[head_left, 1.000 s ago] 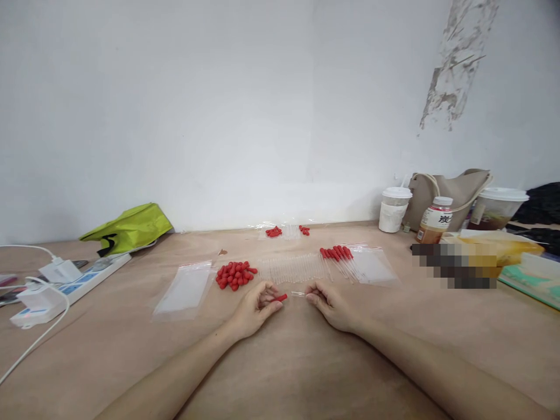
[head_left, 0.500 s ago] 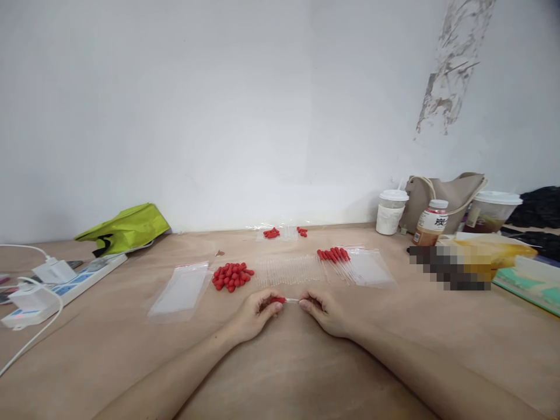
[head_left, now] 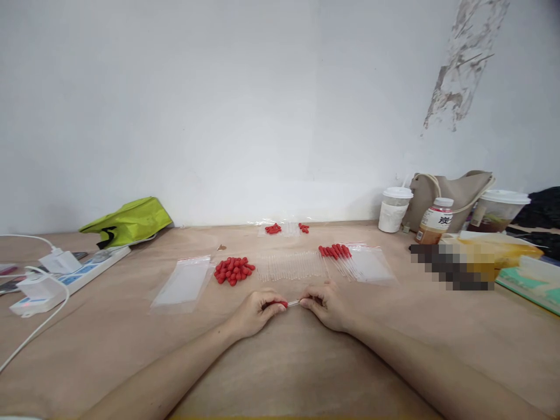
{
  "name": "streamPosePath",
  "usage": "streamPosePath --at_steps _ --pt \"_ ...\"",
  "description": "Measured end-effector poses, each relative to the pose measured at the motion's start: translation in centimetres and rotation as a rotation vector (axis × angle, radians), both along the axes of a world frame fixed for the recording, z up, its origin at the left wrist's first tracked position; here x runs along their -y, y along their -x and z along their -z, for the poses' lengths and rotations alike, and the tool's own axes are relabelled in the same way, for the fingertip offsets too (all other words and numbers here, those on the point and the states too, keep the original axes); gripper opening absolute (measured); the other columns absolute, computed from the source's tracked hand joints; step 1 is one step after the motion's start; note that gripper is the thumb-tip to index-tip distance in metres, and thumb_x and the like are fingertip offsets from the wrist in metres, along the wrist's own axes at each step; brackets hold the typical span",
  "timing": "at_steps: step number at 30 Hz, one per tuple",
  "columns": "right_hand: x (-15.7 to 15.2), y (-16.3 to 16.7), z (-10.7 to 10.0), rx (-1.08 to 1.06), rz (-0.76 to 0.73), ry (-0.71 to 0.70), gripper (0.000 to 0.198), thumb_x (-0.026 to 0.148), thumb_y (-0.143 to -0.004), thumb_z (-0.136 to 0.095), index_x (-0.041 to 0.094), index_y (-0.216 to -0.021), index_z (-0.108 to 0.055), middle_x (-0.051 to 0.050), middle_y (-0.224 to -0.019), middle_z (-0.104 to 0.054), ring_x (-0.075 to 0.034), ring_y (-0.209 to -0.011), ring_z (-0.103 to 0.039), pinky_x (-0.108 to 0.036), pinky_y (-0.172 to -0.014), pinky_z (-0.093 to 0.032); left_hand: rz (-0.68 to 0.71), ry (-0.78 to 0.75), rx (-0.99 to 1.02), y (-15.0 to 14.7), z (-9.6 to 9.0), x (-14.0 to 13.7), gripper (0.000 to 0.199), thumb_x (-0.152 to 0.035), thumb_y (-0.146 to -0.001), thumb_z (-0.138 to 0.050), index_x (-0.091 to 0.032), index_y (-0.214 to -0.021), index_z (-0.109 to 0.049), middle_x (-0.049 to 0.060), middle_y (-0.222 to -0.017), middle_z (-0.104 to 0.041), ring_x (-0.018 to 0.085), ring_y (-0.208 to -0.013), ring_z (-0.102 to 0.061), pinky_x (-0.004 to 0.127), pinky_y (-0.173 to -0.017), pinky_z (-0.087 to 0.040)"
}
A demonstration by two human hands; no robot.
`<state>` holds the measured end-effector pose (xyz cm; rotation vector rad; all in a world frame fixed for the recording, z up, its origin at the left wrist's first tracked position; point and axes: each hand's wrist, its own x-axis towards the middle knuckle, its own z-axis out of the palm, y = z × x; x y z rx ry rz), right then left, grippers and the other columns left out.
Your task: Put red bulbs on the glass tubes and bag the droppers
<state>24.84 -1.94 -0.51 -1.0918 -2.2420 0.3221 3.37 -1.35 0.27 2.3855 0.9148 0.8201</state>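
Pinched in my left hand is a red rubber dropper bulb, its end showing past the fingertips. My right hand is closed on a thin glass dropper tube, which meets the bulb between the two hands. How deep the tube sits in the bulb is hidden by my fingers. Beyond my left hand lies a pile of red bulbs. A row of clear glass tubes lies behind both hands. To its right, several droppers with red bulbs lie side by side.
Clear zip bags lie at left and right. Bagged red bulbs rest by the wall. A power strip and green pouch are at left; a cup, bottle and grey bag at right.
My right hand has tilted slightly, and the tube now slants up to the right. Both hands keep their grip. The whole view has shifted a little.
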Motion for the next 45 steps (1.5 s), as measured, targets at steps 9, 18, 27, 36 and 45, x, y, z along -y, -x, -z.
streamPosePath --at_steps 9,18,27,36,45 --pt "0.6 0.3 0.1 0.115 0.091 -0.142 0.023 0.030 -0.085 -0.041 0.024 -0.079 -0.063 0.002 -0.077 -0.067 -0.011 -0.061 -0.052 -0.032 -0.074 -0.023 -0.063 -0.051 -0.036 0.1 0.1 0.2 0.019 -0.027 -0.084 -0.048 -0.017 -0.085 -0.065 0.002 -0.076 -0.062 0.013 -0.071 -0.056 0.021 -0.065 -0.041" --pt "0.7 1.0 -0.1 0.163 0.052 -0.126 0.028 0.028 -0.086 -0.038 0.022 -0.073 -0.062 0.001 -0.069 -0.066 -0.011 -0.057 -0.048 -0.031 -0.072 -0.024 -0.051 -0.127 -0.075 0.0 -0.1 0.5 0.019 -0.025 -0.084 -0.046 -0.016 -0.082 -0.062 0.002 -0.074 -0.060 0.013 -0.069 -0.053 0.022 -0.064 -0.041" --pt "0.6 1.5 -0.1 0.172 0.026 -0.085 0.031 0.028 -0.086 -0.035 0.020 -0.068 -0.060 0.000 -0.067 -0.065 -0.011 -0.056 -0.047 -0.031 -0.070 -0.024 -0.025 -0.127 -0.079 -0.1 -0.2 0.6 0.018 -0.024 -0.084 -0.046 -0.016 -0.083 -0.062 0.003 -0.076 -0.060 0.014 -0.070 -0.053 0.023 -0.064 -0.041" --pt "0.6 1.2 -0.3 0.210 -0.022 -0.088 0.033 0.030 -0.089 -0.032 0.020 -0.074 -0.060 0.000 -0.071 -0.065 -0.010 -0.058 -0.048 -0.031 -0.071 -0.024 -0.009 -0.123 -0.089 0.3 -0.1 0.3 0.018 -0.026 -0.084 -0.049 -0.017 -0.086 -0.064 0.002 -0.075 -0.062 0.013 -0.069 -0.055 0.021 -0.063 -0.040" --pt "1.5 0.6 -1.6 0.327 -0.039 -0.248 0.028 0.030 -0.085 -0.038 0.019 -0.075 -0.061 -0.004 -0.074 -0.061 -0.015 -0.074 -0.049 -0.031 -0.069 -0.023 -0.015 -0.166 -0.026 1.0 0.0 -0.1 0.018 -0.026 -0.083 -0.051 -0.020 -0.096 -0.062 0.003 -0.084 -0.062 0.015 -0.077 -0.056 0.025 -0.070 -0.043"
